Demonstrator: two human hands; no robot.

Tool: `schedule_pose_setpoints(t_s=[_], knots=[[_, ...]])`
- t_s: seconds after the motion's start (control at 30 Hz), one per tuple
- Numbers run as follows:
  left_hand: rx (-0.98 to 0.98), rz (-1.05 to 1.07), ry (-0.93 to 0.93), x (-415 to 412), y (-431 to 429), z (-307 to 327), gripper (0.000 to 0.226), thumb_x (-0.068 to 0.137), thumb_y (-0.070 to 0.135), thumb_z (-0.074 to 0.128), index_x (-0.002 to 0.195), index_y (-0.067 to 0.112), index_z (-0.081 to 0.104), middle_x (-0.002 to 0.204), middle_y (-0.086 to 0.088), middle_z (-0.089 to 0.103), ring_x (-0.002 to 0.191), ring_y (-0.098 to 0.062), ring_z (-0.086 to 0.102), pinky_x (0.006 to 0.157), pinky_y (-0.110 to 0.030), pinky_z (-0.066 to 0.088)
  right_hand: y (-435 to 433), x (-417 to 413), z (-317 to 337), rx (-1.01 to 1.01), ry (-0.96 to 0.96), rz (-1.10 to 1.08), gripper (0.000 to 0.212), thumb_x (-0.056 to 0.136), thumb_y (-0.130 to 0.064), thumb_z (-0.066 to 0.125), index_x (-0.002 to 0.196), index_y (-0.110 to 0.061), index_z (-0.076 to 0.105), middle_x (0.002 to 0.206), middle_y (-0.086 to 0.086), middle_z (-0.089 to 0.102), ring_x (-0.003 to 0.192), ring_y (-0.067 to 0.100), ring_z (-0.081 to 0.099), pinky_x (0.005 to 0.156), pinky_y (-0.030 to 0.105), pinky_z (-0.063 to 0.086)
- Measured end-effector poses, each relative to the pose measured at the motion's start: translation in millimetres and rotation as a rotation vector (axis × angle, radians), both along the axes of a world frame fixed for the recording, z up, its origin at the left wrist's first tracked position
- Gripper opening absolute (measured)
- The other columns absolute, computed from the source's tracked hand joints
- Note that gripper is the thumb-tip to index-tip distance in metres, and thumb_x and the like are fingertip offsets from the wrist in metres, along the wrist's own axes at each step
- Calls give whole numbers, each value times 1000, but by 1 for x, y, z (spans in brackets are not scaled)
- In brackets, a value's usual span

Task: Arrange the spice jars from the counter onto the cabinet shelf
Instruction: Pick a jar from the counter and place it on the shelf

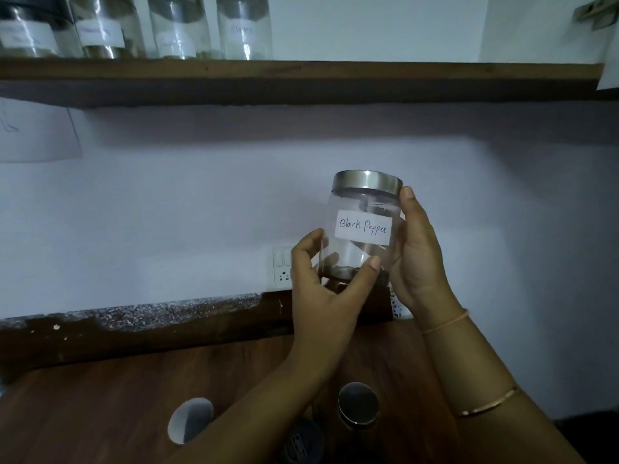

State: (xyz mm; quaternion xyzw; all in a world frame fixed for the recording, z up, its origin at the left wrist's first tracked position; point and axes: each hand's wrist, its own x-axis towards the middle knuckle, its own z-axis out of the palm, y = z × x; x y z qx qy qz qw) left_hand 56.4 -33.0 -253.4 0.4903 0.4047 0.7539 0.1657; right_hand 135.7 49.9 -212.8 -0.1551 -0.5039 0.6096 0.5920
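Note:
I hold a clear glass jar (363,216) with a steel lid and a white label reading "Black Pepper", upright in mid-air below the shelf. My left hand (321,289) grips its base from the left and underneath. My right hand (418,256) cups its right side, fingertips at the lid. A little dark spice lies in its bottom. Several labelled glass jars (181,28) stand in a row on the left part of the wooden shelf (368,78). On the wooden counter (100,413) below stand more jars, seen from above: a pale lid (191,420) and a dark lid (358,403).
A white wall runs behind, with a switch and socket plate (281,267) just left of my left hand. A sheet of paper (37,132) hangs on the wall at left. The right part of the shelf carries no jars. A dark round object (303,442) sits under my left forearm.

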Motion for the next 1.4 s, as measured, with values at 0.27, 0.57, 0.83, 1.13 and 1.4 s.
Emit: schedule_pose_setpoints(t_s=[0.27,0.57,0.83,1.13,1.4], knots=[[61,151,98,-10,3,6,69,67,23,82,121,32,40,128,5,45,113,-15,57,79,-20,55,-5,-20,9,-65,22,119,52,92,-56,37,119,-18,61,114,16,68,103,31,66,91,50,52],[64,176,100,-17,-4,11,68,62,31,82,115,40,40,126,9,45,110,-11,58,77,-20,55,-12,-28,15,-47,-34,95,52,90,-60,39,113,-21,64,109,13,70,101,31,68,93,54,51],[99,88,43,-23,-11,14,61,62,40,77,112,42,42,119,21,48,105,-3,60,70,-15,53,-23,-32,22,60,-70,13,52,76,-67,43,105,-29,62,104,6,72,97,24,70,84,48,57],[88,133,71,-30,-12,16,63,63,37,78,112,43,40,124,17,47,105,-3,60,71,-16,54,-25,-33,26,124,-162,-78,35,92,-57,37,92,-36,65,96,-3,74,91,14,71,75,34,60],[137,251,158,-38,-5,26,70,65,32,78,121,37,36,128,8,40,109,-10,57,76,-14,52,-32,-15,45,294,-481,-32,78,55,-71,63,122,-31,54,107,-10,69,93,4,69,75,26,58]])
